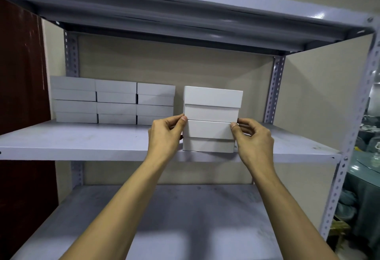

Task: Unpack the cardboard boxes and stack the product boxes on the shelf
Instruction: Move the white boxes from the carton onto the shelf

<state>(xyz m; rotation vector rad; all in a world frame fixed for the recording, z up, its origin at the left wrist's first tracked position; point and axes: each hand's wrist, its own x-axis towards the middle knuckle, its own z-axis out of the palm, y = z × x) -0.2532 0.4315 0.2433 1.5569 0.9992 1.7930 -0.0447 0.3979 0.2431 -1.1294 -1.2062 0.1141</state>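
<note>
Gripping two stacked white boxes (211,120), left hand (166,136) and right hand (254,140) steady them on the shelf (82,142).

1. One head-worn wide-angle view, looking forward at the grey metal shelf unit (86,142) from close range, level with its middle shelf
2. Both forearms reach in from the bottom edge

Probably a stockroom: a grey slotted-angle steel shelf (82,142) bears identical white product boxes (115,101) in rows at the far left.
</note>
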